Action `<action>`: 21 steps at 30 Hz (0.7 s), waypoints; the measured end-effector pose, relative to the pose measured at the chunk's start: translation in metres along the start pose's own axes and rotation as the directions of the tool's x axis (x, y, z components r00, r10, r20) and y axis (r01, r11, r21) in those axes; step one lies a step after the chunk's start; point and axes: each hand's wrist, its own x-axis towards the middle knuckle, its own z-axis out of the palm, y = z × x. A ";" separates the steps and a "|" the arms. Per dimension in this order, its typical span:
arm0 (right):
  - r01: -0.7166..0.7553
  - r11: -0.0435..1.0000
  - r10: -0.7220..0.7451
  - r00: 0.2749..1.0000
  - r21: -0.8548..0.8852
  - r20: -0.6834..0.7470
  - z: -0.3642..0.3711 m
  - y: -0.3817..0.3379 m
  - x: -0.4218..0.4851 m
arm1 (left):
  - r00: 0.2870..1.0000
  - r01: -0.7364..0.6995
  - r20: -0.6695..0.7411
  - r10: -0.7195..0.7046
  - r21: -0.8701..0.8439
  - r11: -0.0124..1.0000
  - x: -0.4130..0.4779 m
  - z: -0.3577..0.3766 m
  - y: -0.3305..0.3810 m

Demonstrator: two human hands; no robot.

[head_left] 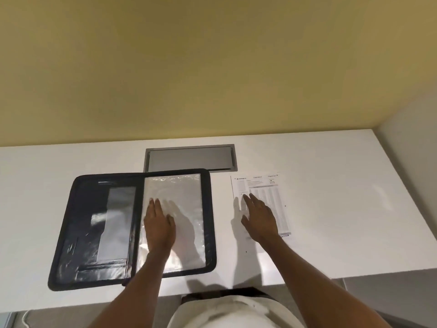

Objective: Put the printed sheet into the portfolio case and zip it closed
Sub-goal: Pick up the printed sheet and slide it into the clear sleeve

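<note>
A black portfolio case (71,233) lies unzipped and spread flat on the white desk (343,209), with a dark pocket on its left half and a clear plastic sleeve (175,185) on its right half. My left hand (159,226) rests palm down on that sleeve, fingers slightly apart. To the right of the case the printed sheet (272,192) lies flat on the desk, with a table of small text. My right hand (260,218) lies flat across the sheet's lower left part, fingers spread, gripping nothing.
A grey rectangular cable hatch (190,159) is set into the desk behind the case. A yellow wall (212,67) rises at the desk's far edge. The desk's right edge drops off near a pale side wall (413,185).
</note>
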 end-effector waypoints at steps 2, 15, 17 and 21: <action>-0.038 0.999 0.037 0.999 0.015 0.010 -0.007 0.021 0.004 | 0.999 -0.009 0.045 0.012 -0.055 0.998 -0.009 0.022 0.033; -0.316 0.935 0.318 0.948 0.163 0.014 -0.019 0.118 0.022 | 0.936 0.157 0.340 -0.094 -0.162 0.974 -0.048 0.127 0.166; -0.361 0.912 0.367 0.930 0.192 0.008 -0.018 0.125 0.024 | 0.931 0.171 0.346 -0.114 -0.139 0.975 -0.052 0.137 0.175; -0.395 0.879 0.409 0.913 0.267 0.004 -0.014 0.132 0.026 | 0.944 0.212 0.285 -0.163 -0.149 0.966 -0.060 0.146 0.194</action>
